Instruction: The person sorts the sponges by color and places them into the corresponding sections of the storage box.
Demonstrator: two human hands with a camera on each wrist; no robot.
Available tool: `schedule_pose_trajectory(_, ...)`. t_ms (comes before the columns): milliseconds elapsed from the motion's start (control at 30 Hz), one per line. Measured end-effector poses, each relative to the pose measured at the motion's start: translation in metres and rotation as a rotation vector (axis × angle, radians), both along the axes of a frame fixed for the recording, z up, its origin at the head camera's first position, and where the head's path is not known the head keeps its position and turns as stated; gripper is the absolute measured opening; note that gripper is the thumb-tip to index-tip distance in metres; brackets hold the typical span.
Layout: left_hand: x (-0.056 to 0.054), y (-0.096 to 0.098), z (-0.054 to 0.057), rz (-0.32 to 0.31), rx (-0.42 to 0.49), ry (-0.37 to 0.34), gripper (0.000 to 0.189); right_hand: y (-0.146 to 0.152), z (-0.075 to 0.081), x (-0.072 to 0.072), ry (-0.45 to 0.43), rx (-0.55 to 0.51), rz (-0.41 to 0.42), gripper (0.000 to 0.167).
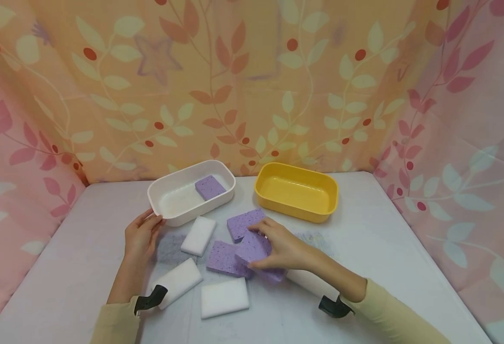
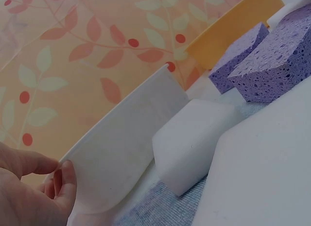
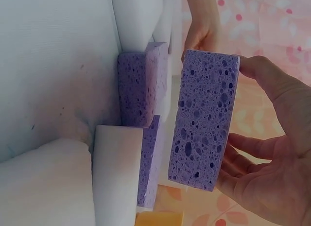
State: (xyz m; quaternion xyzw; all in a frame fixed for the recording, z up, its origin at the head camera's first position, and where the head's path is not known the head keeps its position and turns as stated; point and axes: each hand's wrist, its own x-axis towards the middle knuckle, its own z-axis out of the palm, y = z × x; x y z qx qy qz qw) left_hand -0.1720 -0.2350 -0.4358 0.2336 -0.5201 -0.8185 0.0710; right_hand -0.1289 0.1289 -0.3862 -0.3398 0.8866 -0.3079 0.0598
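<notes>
The purple, pitted rectangular sponge (image 1: pixel 252 246) hung above a table (image 1: pixel 406 267) covered in pale cloth, with bluish-grey patches across its middle. A yellow-orange curtain (image 1: pixel 252 119) printed with leaves and red dots closed off the far side, and pink leaf-printed curtains (image 1: pixel 462 143) stood at left and right. The right hand (image 1: pixel 288 246) was clamped on the sponge, thumb at its near edge and fingers at its far edge, so it sat left of the palm, partly hiding another purple sponge (image 1: pixel 223 258) in the head view. A third purple sponge (image 1: pixel 243 222) lay just beyond. The left hand (image 1: pixel 141 237) pinched the near left rim of a white, rounded rectangular tub (image 1: pixel 174 196), where a fourth purple sponge (image 1: pixel 209 187) lay toward the right; a glossy yellow tub (image 1: pixel 296 191) stood farther right. White rectangular foam blocks (image 1: pixel 224 298) lay nearer.
</notes>
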Motion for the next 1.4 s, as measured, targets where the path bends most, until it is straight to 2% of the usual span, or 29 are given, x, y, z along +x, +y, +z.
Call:
schedule_pose_trajectory(133, 0.0, 0.0, 0.0, 0.002, -0.006, -0.017, 0.061, -0.004, 0.002, -0.003, -0.003, 0.008, -0.005, 0.077)
schedule_pose_trajectory(567, 0.0, 0.001, -0.001, 0.009, 0.014, 0.005, 0.06, -0.02, 0.004, -0.018, -0.011, 0.007, -0.026, 0.08)
schedule_pose_trajectory(800, -0.001, -0.001, -0.001, -0.011, -0.005, -0.022, 0.064, -0.028, 0.006, -0.026, -0.007, -0.001, -0.031, 0.08)
schedule_pose_trajectory(1033, -0.002, -0.002, -0.003, 0.003, 0.019, -0.012, 0.062, -0.038, 0.007, -0.036, 0.03, -0.008, -0.033, 0.082)
schedule_pose_trajectory(1233, -0.004, -0.004, -0.005, -0.004, 0.017, 0.0, 0.062, -0.047, 0.009, -0.041, 0.023, -0.024, -0.053, 0.082)
schedule_pose_trajectory(1400, -0.004, -0.002, -0.006, 0.016, 0.03, 0.01, 0.06, -0.054, 0.008, -0.047, 0.017, -0.032, -0.073, 0.081)
